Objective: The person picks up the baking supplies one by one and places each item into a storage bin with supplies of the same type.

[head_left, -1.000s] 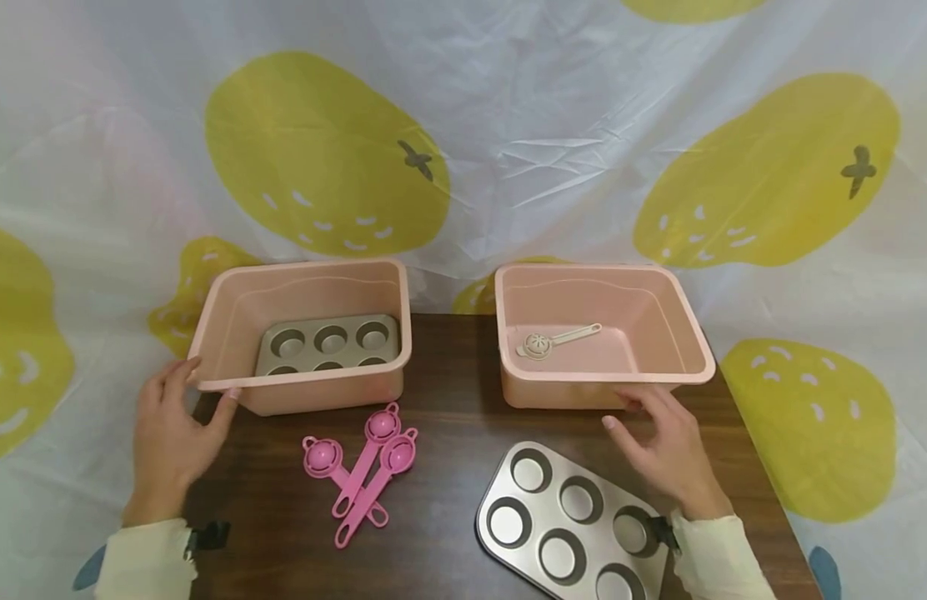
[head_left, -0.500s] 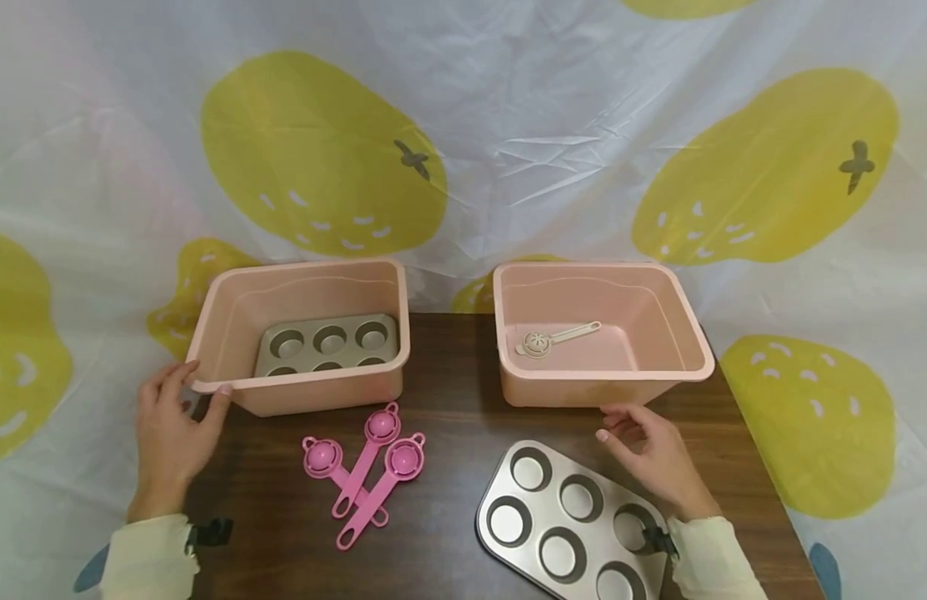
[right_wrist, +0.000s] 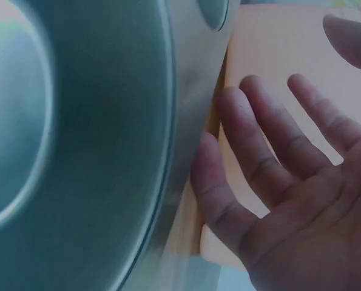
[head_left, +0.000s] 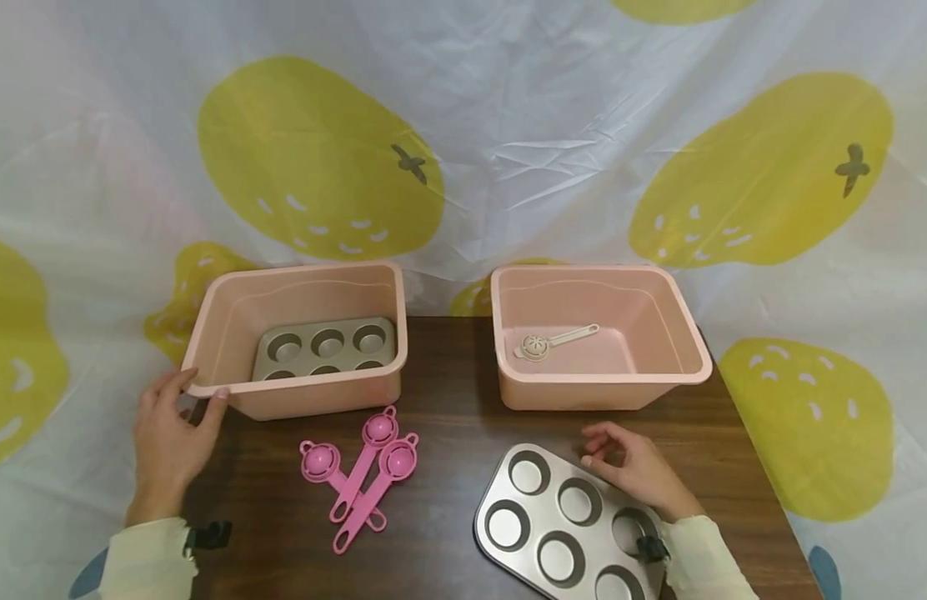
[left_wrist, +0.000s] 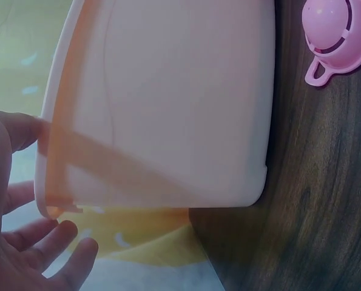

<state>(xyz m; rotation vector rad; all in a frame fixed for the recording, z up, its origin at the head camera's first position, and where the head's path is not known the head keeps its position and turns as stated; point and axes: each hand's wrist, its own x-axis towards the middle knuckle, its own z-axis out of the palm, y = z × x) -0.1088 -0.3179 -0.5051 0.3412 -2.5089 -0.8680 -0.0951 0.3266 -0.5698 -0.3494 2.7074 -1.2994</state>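
My left hand (head_left: 171, 442) rests at the front left corner of the left pink bin (head_left: 321, 392), its thumb and fingertips touching the rim with the fingers loosely bent. Inside this bin lies a muffin tin (head_left: 311, 344), partly hidden by the front wall. My right hand (head_left: 636, 471) holds nothing, fingers relaxed, just above the upper right edge of a second muffin tin (head_left: 534, 525) on the table. In the right wrist view, the fingers (right_wrist: 250, 142) are spread beside that tin. Several pink egg separators (head_left: 398, 460) lie crossed in front of the left bin.
The right pink bin (head_left: 583, 393) stands at the back right and holds a cream egg separator (head_left: 534, 346). A dark wooden table (head_left: 448, 383) bears everything. Behind it hangs a white cloth (head_left: 538, 100) printed with yellow fruit.
My right hand has drawn away from the front of the right bin, moving left and nearer to the muffin tin. The left hand stays at the left bin's corner.
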